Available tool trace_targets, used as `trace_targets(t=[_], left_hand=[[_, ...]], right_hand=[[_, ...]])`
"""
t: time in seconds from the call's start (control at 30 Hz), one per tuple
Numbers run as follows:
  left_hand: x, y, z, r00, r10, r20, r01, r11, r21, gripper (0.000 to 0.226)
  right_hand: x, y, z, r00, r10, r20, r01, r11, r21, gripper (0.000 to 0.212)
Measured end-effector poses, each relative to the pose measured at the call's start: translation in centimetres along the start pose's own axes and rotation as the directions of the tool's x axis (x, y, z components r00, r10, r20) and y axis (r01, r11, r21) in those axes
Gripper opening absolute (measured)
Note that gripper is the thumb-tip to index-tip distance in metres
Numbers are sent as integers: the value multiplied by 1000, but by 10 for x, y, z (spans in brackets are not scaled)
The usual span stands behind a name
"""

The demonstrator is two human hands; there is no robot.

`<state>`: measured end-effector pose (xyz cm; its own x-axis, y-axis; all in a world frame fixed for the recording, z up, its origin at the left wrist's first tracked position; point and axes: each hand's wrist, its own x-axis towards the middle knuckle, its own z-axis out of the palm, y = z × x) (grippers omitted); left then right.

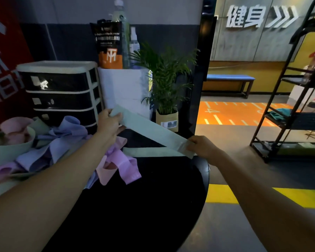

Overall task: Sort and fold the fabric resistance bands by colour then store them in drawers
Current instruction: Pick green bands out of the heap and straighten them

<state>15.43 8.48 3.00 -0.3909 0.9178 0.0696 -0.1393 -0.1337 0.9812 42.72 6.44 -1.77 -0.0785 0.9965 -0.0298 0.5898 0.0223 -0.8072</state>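
Note:
I hold a pale green fabric band (151, 130) stretched flat above the black table (153, 197). My left hand (109, 124) pinches its far end and my right hand (202, 147) grips its near end. A second green band (149, 151) lies flat on the table under it. A heap of blue (67, 131), purple (124, 164) and pink (105, 174) bands sits at the left. A black drawer unit (60, 91) with a pale frame stands at the back left, its drawers closed.
A pale green basket (13, 150) with pink bands is at the far left. A white box (124, 90) holding a pouch and bottles stands behind, beside a potted plant (166, 99). The table's right edge drops to the floor; a black shelf rack (289, 110) stands right.

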Motion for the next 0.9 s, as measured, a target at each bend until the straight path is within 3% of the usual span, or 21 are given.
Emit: trace_targets(t=[0.07,0.13,0.23,0.3,0.47,0.57,0.7,0.77,0.9], left_hand=[[5,-22,-1,999,-24,-31,28,993,114,19],[13,-41,-7,999,0,-48,16,940,341,23],[21,-62,-12,1000,24,18,-30,714,699,8],[24,-73,-14,998,30,60,-66,575,815,15],[34,-90,-24,991,-16,129,-106,483,869,20],[36,-97,-26,983,-53,177,-134,451,883,12],[26,-101,-22,969,-4,246,-224,403,888,32],[19,-98,-21,976,-8,217,-197,384,902,35],[15,-97,-21,979,-55,195,-158,395,905,12]], right_hand=[[6,6,-1,994,61,-89,-47,988,147,6],[15,14,0,972,119,-203,-81,979,185,7],[29,26,2,928,159,-336,-121,984,132,20],[36,32,5,910,175,-376,-138,983,123,27],[41,39,13,890,144,-432,-128,990,67,27],[43,43,16,880,130,-457,-131,991,29,22],[44,50,20,882,116,-456,-134,991,-6,20],[44,54,22,890,97,-446,-132,990,-48,21],[42,61,24,912,6,-410,-120,960,-254,35]])
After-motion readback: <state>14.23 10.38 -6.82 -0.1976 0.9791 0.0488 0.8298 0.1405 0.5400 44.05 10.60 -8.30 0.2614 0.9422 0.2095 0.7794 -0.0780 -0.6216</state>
